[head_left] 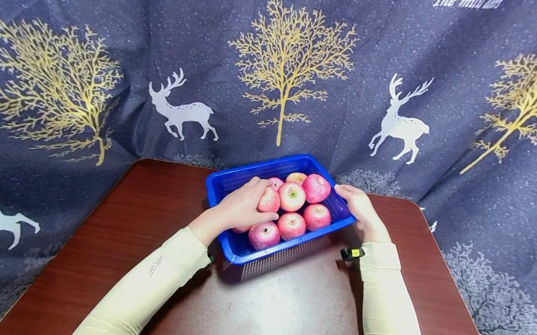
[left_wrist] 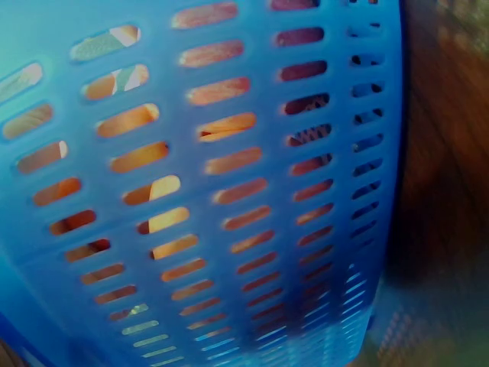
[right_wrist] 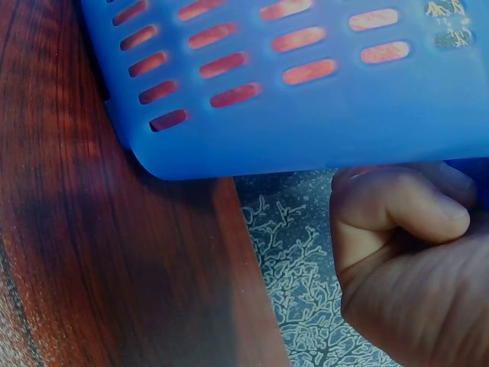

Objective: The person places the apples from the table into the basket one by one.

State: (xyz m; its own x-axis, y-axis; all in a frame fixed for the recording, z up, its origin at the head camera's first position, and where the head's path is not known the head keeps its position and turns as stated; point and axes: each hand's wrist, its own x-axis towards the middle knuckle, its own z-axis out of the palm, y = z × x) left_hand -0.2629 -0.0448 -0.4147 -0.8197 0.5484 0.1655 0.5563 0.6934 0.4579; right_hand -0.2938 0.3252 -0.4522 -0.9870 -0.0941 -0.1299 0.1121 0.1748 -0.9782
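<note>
A blue plastic basket (head_left: 251, 259) with slotted walls holds several red-and-yellow apples. My left hand (head_left: 242, 205) reaches over its left side and grips an apple (head_left: 269, 200), fingers behind it and thumb in front. Close by lie a darker red apple (head_left: 264, 236) and another apple (head_left: 291, 226). At the basket's right end, my right hand (head_left: 358, 209) holds the rim; in the right wrist view its curled fingers (right_wrist: 405, 202) meet the basket's edge. The basket wall (left_wrist: 229, 176) fills most of the left wrist view, with apples behind the slots and the left hand not clearly shown.
The basket is over the far part of a dark brown wooden table (head_left: 158, 212). A dark blue cloth (head_left: 192, 49) with printed trees and deer hangs behind the table. A black strap piece (head_left: 351, 253) sits by the right wrist.
</note>
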